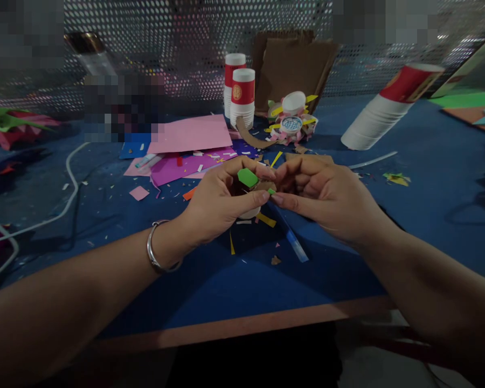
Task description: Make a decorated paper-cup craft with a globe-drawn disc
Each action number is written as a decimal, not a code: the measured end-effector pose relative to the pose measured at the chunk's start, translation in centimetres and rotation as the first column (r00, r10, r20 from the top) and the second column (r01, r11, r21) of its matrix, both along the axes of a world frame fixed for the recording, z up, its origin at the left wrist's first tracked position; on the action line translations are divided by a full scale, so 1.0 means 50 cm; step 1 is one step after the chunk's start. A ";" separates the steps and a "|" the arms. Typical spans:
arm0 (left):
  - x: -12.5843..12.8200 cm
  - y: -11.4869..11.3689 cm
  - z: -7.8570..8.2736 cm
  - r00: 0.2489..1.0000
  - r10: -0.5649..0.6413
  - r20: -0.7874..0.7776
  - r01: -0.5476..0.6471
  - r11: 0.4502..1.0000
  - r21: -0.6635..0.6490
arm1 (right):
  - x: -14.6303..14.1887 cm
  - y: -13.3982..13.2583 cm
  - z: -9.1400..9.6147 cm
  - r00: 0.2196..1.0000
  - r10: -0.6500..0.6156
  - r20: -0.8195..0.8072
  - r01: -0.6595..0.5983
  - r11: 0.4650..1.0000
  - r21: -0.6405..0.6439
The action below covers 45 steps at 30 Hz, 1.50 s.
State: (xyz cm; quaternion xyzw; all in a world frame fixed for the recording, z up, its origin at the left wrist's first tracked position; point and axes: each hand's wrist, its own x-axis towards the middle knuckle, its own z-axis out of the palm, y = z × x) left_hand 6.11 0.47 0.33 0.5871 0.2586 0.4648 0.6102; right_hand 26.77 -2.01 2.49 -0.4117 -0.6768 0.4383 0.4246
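My left hand [222, 196], with a silver bangle at its wrist, pinches a small brown cardboard piece [267, 186] between thumb and fingers. A bright green paper piece [248, 177] sits by its curled fingers, seemingly part of the same small craft piece. At the fingertips of my right hand [321, 188] is a tiny green paper bit [271, 192], pinched by thumb and index and touching the cardboard. Below the hands lie a round white piece [249, 212], partly hidden, a blue pen [293, 240] and yellow paper strips [267, 220].
Stacked paper cups [242, 97] stand at the back, near a paper-cup craft [293, 121] and brown cardboard [295, 70]. Another cup stack [392, 108] leans at right. Pink paper [192, 133] and purple paper [189, 167] lie left of centre. A white cable [70, 178] crosses the left side.
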 end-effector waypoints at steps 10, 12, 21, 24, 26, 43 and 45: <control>-0.005 -0.004 0.003 0.995 0.054 -0.085 -0.046 0.995 0.085 | -0.005 -0.005 0.006 0.999 -0.034 0.038 0.034 0.999 0.005; -0.007 -0.003 0.005 0.993 0.063 -0.103 -0.052 0.993 0.108 | -0.005 -0.006 0.006 0.998 -0.040 0.051 0.040 0.999 0.006; -0.013 -0.003 0.007 0.985 0.063 -0.159 -0.034 0.984 0.178 | -0.004 -0.005 0.001 0.992 -0.085 0.088 0.079 0.995 0.064; -0.012 -0.007 0.013 0.978 0.100 -0.185 -0.064 0.979 0.194 | -0.004 -0.006 0.003 0.992 -0.080 0.095 0.076 0.996 0.041; -0.011 -0.008 0.015 0.979 0.099 -0.176 -0.064 0.980 0.190 | -0.003 -0.006 0.004 0.993 -0.071 0.090 0.069 0.997 0.024; -0.090 0.061 0.055 0.849 0.142 -0.509 -0.014 0.969 0.246 | 0.002 -0.004 0.001 0.981 -0.140 0.134 0.119 0.981 0.154; -0.104 0.073 0.055 0.783 0.192 -0.591 -0.001 0.952 0.307 | 0.007 -0.001 -0.003 0.973 -0.166 0.160 0.137 0.975 0.178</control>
